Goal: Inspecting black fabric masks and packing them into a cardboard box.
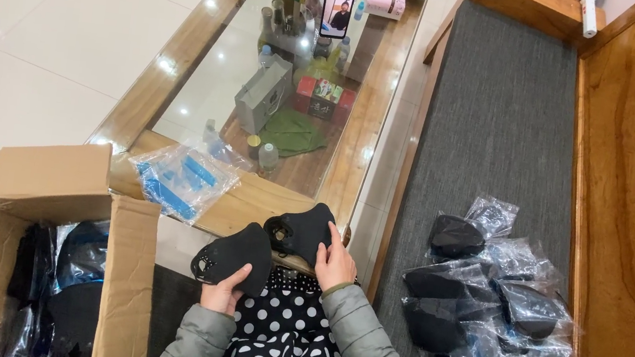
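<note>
A: Hands?

B: Left hand [222, 294] low centre of frame, fingers curled under black mask [234, 254], gripping lower edge. Right hand [336, 260] just right of it, fingers flat on second mask [301, 231], thumb side hidden (real grip or only pressing, cannot tell).

A: Masks relative to hands?

B: Both directly above hands in frame, i.e. away from body, over lap. Left mask tilted, long axis running lower left to upper right, valve disc near its lower left end. Right mask higher, touching or slightly overlapping left one, long axis about the same slant, round valve facing camera. Each hand nearer own mask; neither crossing.

A: Around them?

B: Open carton [40, 266] lower left, dark bagged goods inside, just beside left elbow. Pile of bagged masks [492, 305] right of frame on grey bench cushion [494, 119], well apart from right hand. Clear bag with blue strips [181, 174] on wooden rim of glass table [178, 64], above left mask. Phone [339, 5] upright at top centre, far end of table (screen lit).

A: Nearer to pile?

B: Right hand, clearly. Left nearer carton.
</note>
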